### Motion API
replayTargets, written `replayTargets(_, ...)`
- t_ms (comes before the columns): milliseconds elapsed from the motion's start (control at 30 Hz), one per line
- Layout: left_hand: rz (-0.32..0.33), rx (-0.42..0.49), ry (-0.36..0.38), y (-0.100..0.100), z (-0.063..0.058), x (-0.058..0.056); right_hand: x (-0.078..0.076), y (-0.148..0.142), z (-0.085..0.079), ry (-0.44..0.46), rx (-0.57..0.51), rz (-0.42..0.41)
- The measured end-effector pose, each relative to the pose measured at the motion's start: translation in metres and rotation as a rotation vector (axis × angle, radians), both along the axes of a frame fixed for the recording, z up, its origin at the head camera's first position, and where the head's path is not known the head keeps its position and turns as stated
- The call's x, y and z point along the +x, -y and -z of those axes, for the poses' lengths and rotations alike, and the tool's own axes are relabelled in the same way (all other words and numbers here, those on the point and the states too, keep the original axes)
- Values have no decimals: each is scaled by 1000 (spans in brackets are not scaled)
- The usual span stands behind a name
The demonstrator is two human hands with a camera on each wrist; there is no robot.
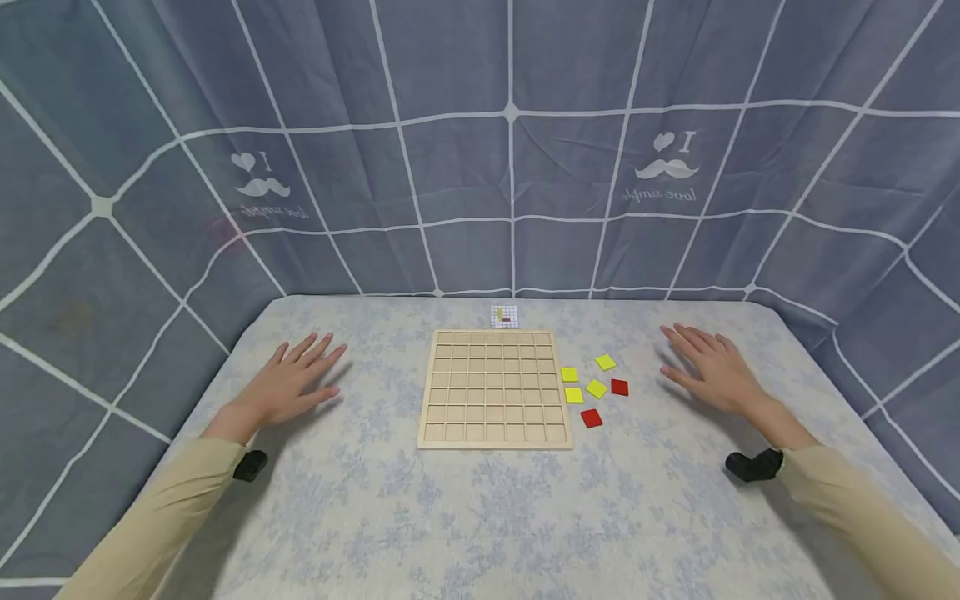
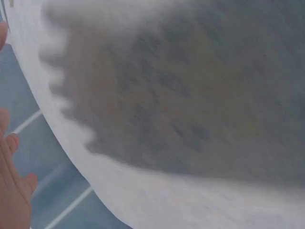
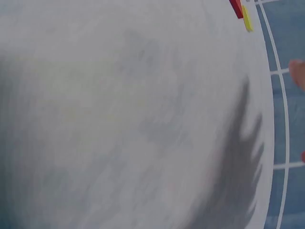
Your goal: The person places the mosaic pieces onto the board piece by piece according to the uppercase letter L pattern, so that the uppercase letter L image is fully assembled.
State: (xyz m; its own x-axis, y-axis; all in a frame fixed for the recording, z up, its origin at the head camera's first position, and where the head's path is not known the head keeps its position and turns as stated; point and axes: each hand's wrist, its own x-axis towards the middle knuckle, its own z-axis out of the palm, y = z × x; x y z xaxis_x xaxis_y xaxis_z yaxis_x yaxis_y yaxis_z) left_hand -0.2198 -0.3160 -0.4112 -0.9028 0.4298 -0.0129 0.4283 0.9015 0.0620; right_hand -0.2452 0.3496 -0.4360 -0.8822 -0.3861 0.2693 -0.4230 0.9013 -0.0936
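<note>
In the head view a square wooden grid board (image 1: 486,389) lies on the table, its compartments bare. Several yellow tiles (image 1: 573,395) are scattered just right of it, together with two red tiles (image 1: 592,418). My left hand (image 1: 288,387) is spread over the table to the left of the board, touching none of these things. On the far right my right hand (image 1: 708,367) has its fingers extended, apart from the nearest red tile (image 1: 619,387). The right wrist view catches a red tile (image 3: 236,8) and a yellow tile (image 3: 247,19) at its top edge.
A small printed grid card (image 1: 504,316) with yellow and red marks lies behind the board. The table (image 1: 360,500) wears a pale blue floral cloth. Around its back and sides hangs a blue curtain (image 1: 450,167) with white lines. Each wrist carries a black device (image 1: 753,465).
</note>
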Motion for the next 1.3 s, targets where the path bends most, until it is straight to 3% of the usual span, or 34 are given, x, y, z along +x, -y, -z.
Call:
replayTargets(200, 41, 45, 13, -21, 1, -6, -11, 17, 0, -59, -54, -34)
replayTargets(433, 114, 85, 5, -51, 7, -10, -24, 38, 0, -35, -158, -75)
replayTargets(567, 156, 73, 25, -68, 9, -9, -29, 47, -1, 42, -218, -77)
replayTargets(833, 232, 69, 77, -92, 10, -11, -34, 58, -7, 340, -336, -53)
replayTargets(1133, 223, 1, 207, -107, 9, -16, -45, 59, 3, 468, -358, -67)
replayTargets(1300, 234, -16, 234, -114, 10, -17, -49, 62, 7, 475, -336, -79)
